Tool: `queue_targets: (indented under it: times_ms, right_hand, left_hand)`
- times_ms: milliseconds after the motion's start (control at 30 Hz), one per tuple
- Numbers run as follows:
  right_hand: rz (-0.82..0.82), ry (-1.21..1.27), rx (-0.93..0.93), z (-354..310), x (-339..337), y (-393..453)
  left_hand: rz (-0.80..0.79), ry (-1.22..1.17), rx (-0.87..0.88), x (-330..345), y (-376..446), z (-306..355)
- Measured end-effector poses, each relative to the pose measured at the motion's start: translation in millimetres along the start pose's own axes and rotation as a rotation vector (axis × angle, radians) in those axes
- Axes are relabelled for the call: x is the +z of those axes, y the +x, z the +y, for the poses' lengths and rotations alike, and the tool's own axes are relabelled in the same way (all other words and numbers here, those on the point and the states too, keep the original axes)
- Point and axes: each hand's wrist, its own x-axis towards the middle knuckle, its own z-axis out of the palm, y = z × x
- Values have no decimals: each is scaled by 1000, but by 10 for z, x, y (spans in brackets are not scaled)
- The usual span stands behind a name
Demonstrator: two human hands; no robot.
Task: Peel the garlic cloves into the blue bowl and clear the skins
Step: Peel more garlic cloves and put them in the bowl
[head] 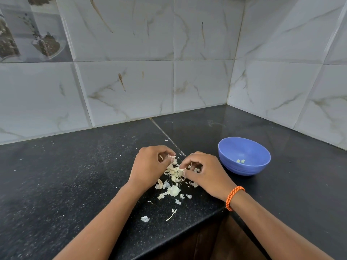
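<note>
- Both hands were held low over the black countertop [75,175], close together above a pile of garlic skins [173,184].
- Curled fingers of the left hand [150,166] were pinched on a pale piece of garlic [171,156] at the fingertips; whether it was a clove or only skin could not be told.
- Similarly curled, the right hand [203,173] was seen pinching a small pale scrap [182,168] between thumb and forefinger, just above the pile.
- An orange braided band [233,197] was worn on the right wrist.
- Loose skins were scattered beneath and nearer than the hands, with a stray flake [145,219] and a thin stem [171,214] lying close to the counter's front edge.
- Beside the right hand, slightly farther back, the blue bowl [244,166] was set upright on the counter, apart from the fingers.
- Two small peeled cloves [240,161] were seen lying at the bowl's bottom.
- Behind everything, marbled wall tiles [131,81] were seen meeting at a corner.
</note>
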Motion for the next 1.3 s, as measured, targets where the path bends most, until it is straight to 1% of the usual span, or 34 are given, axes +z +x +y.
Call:
queue_targets:
  times_ms: [133,300,433,500,700,800,933,1067,1167,1300]
  right_hand:
    - [37,113,5,49,-50,4]
    - [122,222,30,58,-32,28]
    - [189,237,20,68,19,26]
    - [220,239,7,55,52,29]
    - [244,263,7,21,113,40]
    - [243,225,4,36,88,35]
    - [296,234,59,28,78,25]
    - [358,156,9,54,64,35]
    - [310,148,-9,58,48,43]
    - [238,312,23,52,75,29]
  left_hand:
    - [-23,-42,22,-3,-4,26]
    - [-73,-155,1,12,-14,60]
    - [-151,-319,-19,2,-30,137]
    - [-173,-364,-37,33,-53,163]
    - [-138,-388,-97,96,-67,180]
    - [-127,-376,-90,87,-70,178]
    - [-104,-308,-75,91,-80,164]
    - [-86,-321,-92,69,-90,187]
    - [-66,-298,-84,54,-100,206]
    - [-12,-239,-73,51,-99,214]
